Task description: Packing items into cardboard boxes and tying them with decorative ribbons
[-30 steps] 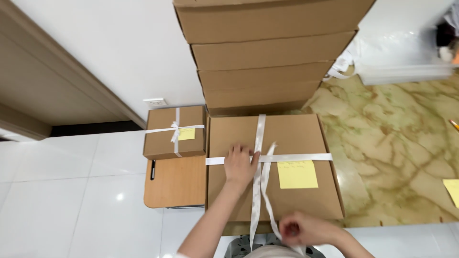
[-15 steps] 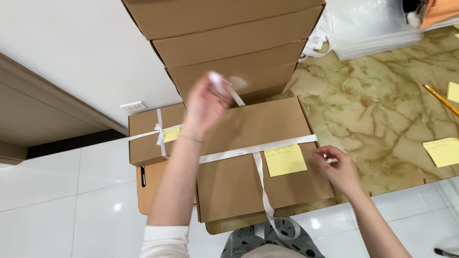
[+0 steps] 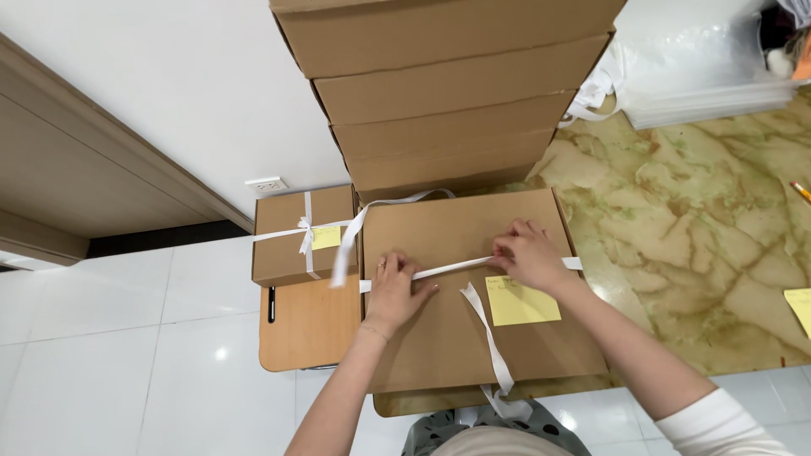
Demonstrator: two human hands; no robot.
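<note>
A: What sits in the middle?

B: A flat brown cardboard box (image 3: 473, 295), closed, so its inside cannot be seen. It lies on the near edge of a green-and-cream marble table (image 3: 693, 219), with a white flat ribbon (image 3: 456, 268) stretched across its lid from left to right. A second strand of that ribbon runs from the middle down over the near edge, and a loose end trails off the far left corner.

A: Where is the ribbon relative to the fingers?

B: The left hand (image 3: 395, 287) lies palm down on the lid, fingers spread and flat, pressing the ribbon against the cardboard. The right hand (image 3: 528, 253) has its fingers curled and closed, pinching the ribbon further right, just above a yellow square sticky note (image 3: 522, 302).

A: And the arms?

B: Both forearms reach up from the bottom edge; the right one has a white sleeve (image 3: 726, 426).

A: Around it?

B: A stack of brown cardboard boxes (image 3: 448, 93) rises just behind. To the left, a smaller brown box tied with white ribbon (image 3: 302, 235) rests on a tan wooden board (image 3: 308, 325) over white floor tiles (image 3: 127, 355)
</note>
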